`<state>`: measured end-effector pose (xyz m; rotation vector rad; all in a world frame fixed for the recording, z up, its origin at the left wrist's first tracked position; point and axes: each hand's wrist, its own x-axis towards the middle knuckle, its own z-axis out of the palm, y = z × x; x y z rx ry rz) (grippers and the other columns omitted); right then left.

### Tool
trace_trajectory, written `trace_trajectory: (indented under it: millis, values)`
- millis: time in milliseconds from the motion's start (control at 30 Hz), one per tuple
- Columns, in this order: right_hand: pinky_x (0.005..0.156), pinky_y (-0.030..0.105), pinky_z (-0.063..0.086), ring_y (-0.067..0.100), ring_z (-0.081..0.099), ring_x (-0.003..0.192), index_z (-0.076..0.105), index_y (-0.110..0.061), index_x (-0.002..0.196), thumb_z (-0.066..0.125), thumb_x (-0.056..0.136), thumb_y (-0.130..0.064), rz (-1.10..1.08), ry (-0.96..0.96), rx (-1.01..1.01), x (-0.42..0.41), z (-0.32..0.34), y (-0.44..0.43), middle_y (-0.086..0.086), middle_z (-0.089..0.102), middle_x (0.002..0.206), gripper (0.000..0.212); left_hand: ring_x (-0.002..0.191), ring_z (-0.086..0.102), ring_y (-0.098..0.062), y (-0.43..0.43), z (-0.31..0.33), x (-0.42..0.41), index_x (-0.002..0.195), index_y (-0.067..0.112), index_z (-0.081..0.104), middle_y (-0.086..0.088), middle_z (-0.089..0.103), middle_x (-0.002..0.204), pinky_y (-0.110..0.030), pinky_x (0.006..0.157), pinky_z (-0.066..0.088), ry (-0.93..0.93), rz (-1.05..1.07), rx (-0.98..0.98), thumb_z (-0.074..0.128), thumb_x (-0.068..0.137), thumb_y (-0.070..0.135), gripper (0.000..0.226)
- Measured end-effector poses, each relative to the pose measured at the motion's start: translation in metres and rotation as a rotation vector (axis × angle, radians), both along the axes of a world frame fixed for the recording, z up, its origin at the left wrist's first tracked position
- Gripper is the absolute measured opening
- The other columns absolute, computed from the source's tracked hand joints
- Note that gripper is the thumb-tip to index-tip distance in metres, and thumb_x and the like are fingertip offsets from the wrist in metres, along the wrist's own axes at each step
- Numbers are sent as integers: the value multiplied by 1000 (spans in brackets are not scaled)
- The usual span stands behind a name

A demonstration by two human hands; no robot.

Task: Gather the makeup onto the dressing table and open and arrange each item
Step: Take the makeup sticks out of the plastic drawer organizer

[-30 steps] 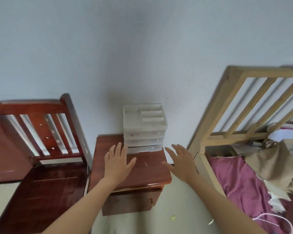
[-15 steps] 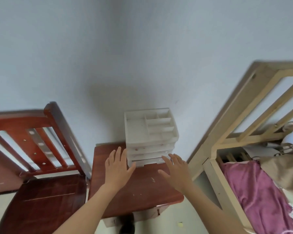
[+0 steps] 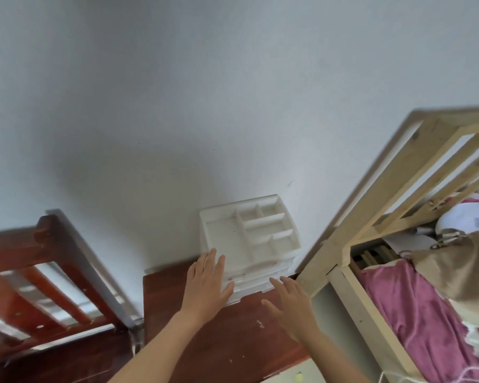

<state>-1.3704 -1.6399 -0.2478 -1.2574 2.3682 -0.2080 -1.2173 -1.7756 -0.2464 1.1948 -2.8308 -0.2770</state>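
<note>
The organizer [image 3: 250, 230] is parked at the back of the table [image 3: 233, 344], right against the wall. At its front-left corner the left hand [image 3: 208, 284] is held flat, fingers together; the right hand [image 3: 291, 306] is held just before it, fingers spread.

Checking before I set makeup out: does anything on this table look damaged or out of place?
Only small white flecks on the wooden table, beside the right hand. The white organizer stands upright and looks intact.
</note>
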Motion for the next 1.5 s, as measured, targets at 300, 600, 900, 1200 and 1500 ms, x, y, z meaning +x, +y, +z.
trace_trajectory:
  millis: [300,600,900,1200,1500]
  values:
    - [110,35,33,21,37,133,36,-21,139,50,90,-42,-332,-465,-159,4,-1,-24,4,39,146,55,104,65,-27,-9,6,-3,108,10,64,-12,66,116,-37,78,55,18,51,6,51,71,43,51]
    - [91,35,42,23,55,103,50,-8,122,50,93,-32,-771,-1062,-366,-1,-5,-52,8,55,112,38,102,65,-24,-11,-8,7,110,17,53,-7,57,128,-34,74,56,-102,-11,-10,54,64,46,54]
    - [105,41,37,28,53,107,50,-4,115,54,92,-23,-996,-1352,-464,-11,-12,-64,17,50,110,31,106,63,-26,-10,-17,6,118,22,52,-7,54,133,-35,77,55,-80,-15,-34,53,64,55,63]
    - [109,39,32,31,46,124,59,-7,99,55,90,-14,-1124,-1648,-556,-13,-19,-69,18,44,138,12,129,42,-30,-13,-3,-5,131,8,46,-9,41,143,-46,100,40,168,156,142,30,76,44,67]
    - [98,37,39,26,55,94,53,-5,105,55,90,-18,-1159,-1574,-562,-5,-28,-51,12,57,90,20,141,10,-20,-9,-2,-8,146,19,4,6,-4,156,-37,113,20,115,183,222,47,89,35,73]
